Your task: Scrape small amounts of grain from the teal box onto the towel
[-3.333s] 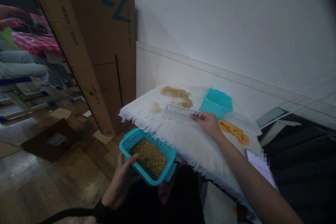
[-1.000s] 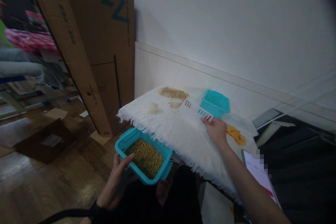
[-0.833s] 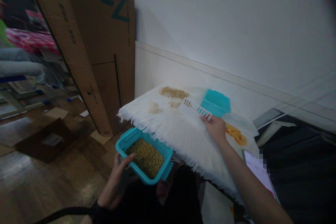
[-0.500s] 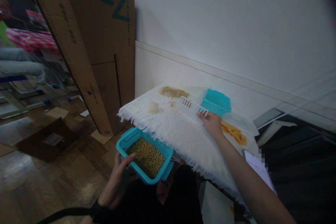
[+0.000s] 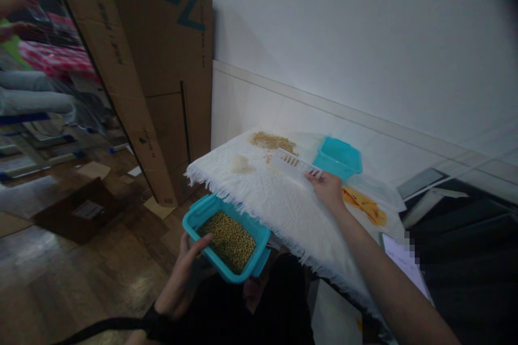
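Observation:
My left hand [image 5: 183, 275] grips a teal plastic box [image 5: 225, 214] full of yellow-green beans, held just below the near edge of a white fringed towel [image 5: 279, 210]. My right hand [image 5: 328, 188] pinches one end of a white slotted plastic piece [image 5: 294, 163], which lies across the towel. Its far end sits beside a small heap of tan beans [image 5: 272, 142] at the towel's far side. A fainter patch of fine bits [image 5: 242, 164] lies to the left of it.
A second teal box [image 5: 339, 157] stands behind my right hand, with a clear lid [image 5: 376, 188] and orange-yellow scraps [image 5: 366, 206] beside it. A phone [image 5: 404, 264] lies at the right. Tall cardboard sheets [image 5: 162, 64] lean on the wall at left. Another person's hands [image 5: 14, 8] show far left.
My right hand has moved the slotted piece away from me toward the tan bean heap, which has shrunk since the oldest frame. The left hand keeps the box in place.

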Demonstrator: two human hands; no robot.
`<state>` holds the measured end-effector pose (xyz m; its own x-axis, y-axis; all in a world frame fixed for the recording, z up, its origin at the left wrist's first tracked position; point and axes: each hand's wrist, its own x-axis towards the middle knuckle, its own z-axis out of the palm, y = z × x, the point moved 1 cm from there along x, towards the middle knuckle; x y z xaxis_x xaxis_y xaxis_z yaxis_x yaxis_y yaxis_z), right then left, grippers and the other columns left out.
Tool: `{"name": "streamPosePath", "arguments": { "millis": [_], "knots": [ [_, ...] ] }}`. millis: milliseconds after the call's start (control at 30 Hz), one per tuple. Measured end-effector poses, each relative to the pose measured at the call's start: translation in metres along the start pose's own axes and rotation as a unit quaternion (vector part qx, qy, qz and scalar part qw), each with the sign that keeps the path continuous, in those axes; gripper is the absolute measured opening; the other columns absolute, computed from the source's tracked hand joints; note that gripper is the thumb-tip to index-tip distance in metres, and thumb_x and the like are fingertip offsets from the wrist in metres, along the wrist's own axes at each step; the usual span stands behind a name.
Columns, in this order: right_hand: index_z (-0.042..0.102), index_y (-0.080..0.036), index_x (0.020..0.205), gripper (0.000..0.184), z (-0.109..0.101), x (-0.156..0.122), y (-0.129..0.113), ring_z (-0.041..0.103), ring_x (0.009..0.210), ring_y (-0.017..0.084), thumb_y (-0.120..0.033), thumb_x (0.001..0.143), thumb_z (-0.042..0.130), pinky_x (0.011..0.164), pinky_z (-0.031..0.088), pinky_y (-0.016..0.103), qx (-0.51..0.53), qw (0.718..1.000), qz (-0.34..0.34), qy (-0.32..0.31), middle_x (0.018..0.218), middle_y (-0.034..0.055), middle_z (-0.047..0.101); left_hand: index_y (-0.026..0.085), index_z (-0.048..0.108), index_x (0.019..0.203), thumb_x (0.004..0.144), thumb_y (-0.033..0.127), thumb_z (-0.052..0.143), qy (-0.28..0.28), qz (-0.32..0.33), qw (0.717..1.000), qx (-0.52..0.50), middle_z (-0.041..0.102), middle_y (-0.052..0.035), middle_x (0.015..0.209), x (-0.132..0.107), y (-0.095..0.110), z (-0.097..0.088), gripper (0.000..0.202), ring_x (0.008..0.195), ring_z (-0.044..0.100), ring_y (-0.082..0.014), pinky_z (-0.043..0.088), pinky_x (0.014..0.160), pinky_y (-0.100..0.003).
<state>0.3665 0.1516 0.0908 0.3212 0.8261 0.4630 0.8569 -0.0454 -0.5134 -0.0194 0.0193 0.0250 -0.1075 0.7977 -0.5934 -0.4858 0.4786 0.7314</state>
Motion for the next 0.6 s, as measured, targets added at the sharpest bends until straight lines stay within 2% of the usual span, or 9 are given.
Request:
{"name": "streamPosePath", "arguments": {
  "millis": [167, 333, 400, 600],
  "knots": [
    [0.063, -0.019, 0.056, 0.043, 0.007, 0.003, -0.013, 0.054, 0.056, 0.018, -0.054, 0.082, 0.067, 0.058, 0.033, 0.029, -0.004, 1.0, -0.005, -0.001, 0.052, 0.0007, 0.059, 0.034, 0.058, 0.128, 0.069, 0.035, 0.092, -0.011, 0.003, 1.0, -0.003, 0.075, -0.0094, 0.115, -0.008, 0.003, 0.002, 0.068, 0.102, 0.077, -0.0391, 0.065, 0.078, -0.054],
    [0.065, -0.02, 0.058, 0.049, 0.013, 0.003, -0.021, 0.052, 0.054, 0.018, -0.061, 0.084, 0.062, 0.056, 0.032, 0.029, 0.012, 0.999, -0.037, 0.006, 0.052, 0.0006, 0.058, 0.035, 0.056, 0.128, 0.077, 0.039, 0.087, -0.052, 0.013, 0.999, -0.012, 0.072, -0.007, 0.126, -0.018, 0.005, 0.005, 0.059, 0.106, 0.077, -0.0326, 0.065, 0.086, -0.051],
    [0.067, -0.019, 0.06, 0.048, 0.015, 0.002, -0.023, 0.052, 0.054, 0.018, -0.06, 0.085, 0.06, 0.057, 0.032, 0.029, 0.014, 0.999, -0.041, 0.003, 0.053, 0.0008, 0.059, 0.035, 0.055, 0.128, 0.076, 0.038, 0.087, -0.039, 0.011, 0.999, -0.012, 0.071, -0.0068, 0.128, -0.015, 0.003, 0.005, 0.061, 0.104, 0.077, -0.032, 0.065, 0.085, -0.051],
    [0.068, -0.019, 0.063, 0.044, 0.014, -0.004, -0.025, 0.055, 0.057, 0.019, -0.055, 0.086, 0.06, 0.059, 0.035, 0.03, 0.018, 0.999, -0.043, 0.0, 0.056, 0.0026, 0.063, 0.035, 0.06, 0.124, 0.07, 0.035, 0.09, -0.003, 0.004, 1.0, 0.002, 0.074, -0.0089, 0.119, 0.0, -0.001, 0.001, 0.062, 0.103, 0.077, -0.0385, 0.065, 0.076, -0.054]
  ]
}}
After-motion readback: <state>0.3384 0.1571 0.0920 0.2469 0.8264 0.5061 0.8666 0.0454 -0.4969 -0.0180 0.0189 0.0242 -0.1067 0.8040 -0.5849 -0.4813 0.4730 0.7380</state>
